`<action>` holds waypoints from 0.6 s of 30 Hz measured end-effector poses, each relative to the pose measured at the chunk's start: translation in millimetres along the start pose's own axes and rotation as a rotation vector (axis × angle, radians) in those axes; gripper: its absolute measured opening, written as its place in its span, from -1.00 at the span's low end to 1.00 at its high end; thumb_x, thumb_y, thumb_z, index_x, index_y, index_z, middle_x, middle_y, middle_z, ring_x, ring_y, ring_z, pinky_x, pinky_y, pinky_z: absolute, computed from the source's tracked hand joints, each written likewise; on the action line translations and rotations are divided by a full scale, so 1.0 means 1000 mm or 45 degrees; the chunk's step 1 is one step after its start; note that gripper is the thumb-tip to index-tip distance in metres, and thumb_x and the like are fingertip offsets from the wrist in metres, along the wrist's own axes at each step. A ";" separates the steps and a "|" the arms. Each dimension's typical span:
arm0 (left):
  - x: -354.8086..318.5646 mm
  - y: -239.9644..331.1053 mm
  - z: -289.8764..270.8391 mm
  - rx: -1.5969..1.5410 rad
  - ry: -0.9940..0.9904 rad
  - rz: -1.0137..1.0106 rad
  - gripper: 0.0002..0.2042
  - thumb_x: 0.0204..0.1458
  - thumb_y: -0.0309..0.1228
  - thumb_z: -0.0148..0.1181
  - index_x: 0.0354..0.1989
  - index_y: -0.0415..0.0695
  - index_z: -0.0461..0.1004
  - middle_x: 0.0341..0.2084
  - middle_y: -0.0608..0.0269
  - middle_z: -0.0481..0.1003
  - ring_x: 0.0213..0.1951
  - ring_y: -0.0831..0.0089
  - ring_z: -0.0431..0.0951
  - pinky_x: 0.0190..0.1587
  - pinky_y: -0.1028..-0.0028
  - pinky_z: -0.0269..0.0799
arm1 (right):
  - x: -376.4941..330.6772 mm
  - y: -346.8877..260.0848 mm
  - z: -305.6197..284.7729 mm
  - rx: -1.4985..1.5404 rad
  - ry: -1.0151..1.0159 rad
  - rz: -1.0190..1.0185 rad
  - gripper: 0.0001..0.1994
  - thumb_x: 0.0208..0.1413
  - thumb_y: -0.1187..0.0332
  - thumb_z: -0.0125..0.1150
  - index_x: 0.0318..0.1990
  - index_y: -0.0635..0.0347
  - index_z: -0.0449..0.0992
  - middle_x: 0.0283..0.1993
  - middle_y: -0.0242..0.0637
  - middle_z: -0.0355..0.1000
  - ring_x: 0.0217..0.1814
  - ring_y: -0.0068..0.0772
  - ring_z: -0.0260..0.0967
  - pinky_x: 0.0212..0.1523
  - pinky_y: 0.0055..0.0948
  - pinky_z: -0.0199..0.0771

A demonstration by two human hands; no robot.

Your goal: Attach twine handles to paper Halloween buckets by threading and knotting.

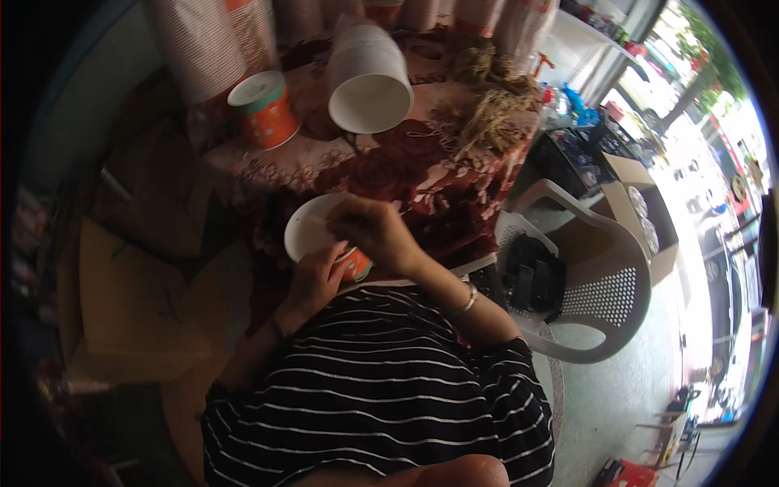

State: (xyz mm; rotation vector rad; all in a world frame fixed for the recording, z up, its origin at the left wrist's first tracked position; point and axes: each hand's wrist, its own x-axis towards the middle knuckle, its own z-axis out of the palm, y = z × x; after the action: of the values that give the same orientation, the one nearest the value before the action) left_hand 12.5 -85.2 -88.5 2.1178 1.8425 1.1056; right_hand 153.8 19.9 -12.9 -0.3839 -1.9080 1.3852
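A paper tub, white inside and orange outside, leans tilted at the table's near edge, its mouth facing up and away. My left hand grips its near side, thumb and fingers against the wall. My right hand is over the tub's right rim, fingers bent together in a pinch; what they hold, if anything, cannot be made out. Farther off, an orange and green paper tub stands upside down. To its right lies a stack of white tubs on its side, open end toward me.
Tall bagged stacks of paper tubs line the back of the flower-patterned tablecloth. Dry straw-like strands lie at the table's right. A grey plastic chair holding a black item stands to the right, and cardboard boxes to the left.
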 end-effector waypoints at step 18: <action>0.001 0.086 -0.092 -0.214 0.253 -0.139 -0.81 0.12 -0.48 0.13 -0.16 -0.33 0.47 -0.40 0.08 0.53 -0.39 0.44 0.53 -0.33 0.53 0.40 | -0.069 -0.029 0.008 0.446 -0.009 0.216 -0.88 0.13 0.43 0.21 -0.26 0.27 0.44 -0.44 -0.47 0.42 -0.46 -0.74 0.31 -0.43 -0.71 0.34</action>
State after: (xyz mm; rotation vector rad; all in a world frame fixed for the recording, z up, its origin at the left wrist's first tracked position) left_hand 27.9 -138.9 24.2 1.8515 1.8457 1.4334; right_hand 200.3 -39.0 -13.8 -0.3737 -1.6245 1.7968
